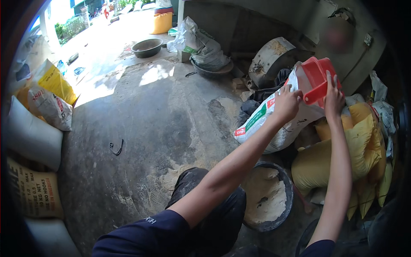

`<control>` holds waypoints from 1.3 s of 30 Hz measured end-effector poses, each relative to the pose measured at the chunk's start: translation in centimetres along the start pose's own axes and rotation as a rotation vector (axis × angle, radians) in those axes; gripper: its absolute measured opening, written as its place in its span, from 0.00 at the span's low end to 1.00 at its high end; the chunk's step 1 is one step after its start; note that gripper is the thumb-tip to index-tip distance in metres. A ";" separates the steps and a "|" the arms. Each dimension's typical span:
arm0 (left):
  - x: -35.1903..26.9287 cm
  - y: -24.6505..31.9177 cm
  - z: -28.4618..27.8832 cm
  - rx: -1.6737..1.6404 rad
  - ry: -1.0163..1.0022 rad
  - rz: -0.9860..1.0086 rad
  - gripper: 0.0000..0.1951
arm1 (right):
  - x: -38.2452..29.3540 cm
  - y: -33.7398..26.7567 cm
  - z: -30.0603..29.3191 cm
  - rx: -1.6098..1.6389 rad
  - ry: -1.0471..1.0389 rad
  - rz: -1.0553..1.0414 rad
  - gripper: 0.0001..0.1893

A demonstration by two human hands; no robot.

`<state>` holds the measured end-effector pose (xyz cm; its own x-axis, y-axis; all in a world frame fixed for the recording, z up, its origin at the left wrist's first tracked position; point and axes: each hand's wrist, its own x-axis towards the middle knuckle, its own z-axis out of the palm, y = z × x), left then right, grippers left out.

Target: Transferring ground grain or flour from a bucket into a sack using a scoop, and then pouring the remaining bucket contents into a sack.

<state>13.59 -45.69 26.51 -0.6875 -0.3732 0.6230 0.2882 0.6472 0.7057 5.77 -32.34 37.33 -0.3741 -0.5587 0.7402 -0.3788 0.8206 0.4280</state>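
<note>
At the right, my right hand [333,96] grips a red plastic basket-like container [316,78], which is tilted at the mouth of a white woven sack [285,128]. My left hand [287,101] holds the sack's upper edge, beside the container's handle. Another person, in dark clothes, is partly visible behind the sack. Below the sack, near my knee, a round black tub [290,192] holds pale powder [266,199]. What lies inside the sack is hidden.
Yellow sacks [324,163] lie at the right. A metal drum [268,61] and a sack in a basin [208,54] stand behind. More sacks [38,189] line the left side. A black basin [147,48] and a dark cord [116,148] are on the concrete floor.
</note>
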 end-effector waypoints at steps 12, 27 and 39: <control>0.1 -0.5 -0.6 -0.050 -0.024 0.004 0.07 | -18.7 21.6 3.1 1.124 0.412 1.315 0.17; 0.7 -1.7 -0.2 -0.067 -0.105 0.212 0.09 | -50.7 5.9 2.9 0.578 -0.102 0.932 0.19; 0.7 -0.8 0.4 -0.155 -0.254 0.098 0.09 | -50.0 1.8 8.7 0.475 -0.727 0.324 0.31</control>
<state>12.65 -46.15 26.26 -0.7906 -0.1235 0.5998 0.4458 0.5554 0.7020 16.47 -3.89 -3.41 -0.9006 -0.3802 0.2107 -0.4097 0.9043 -0.1195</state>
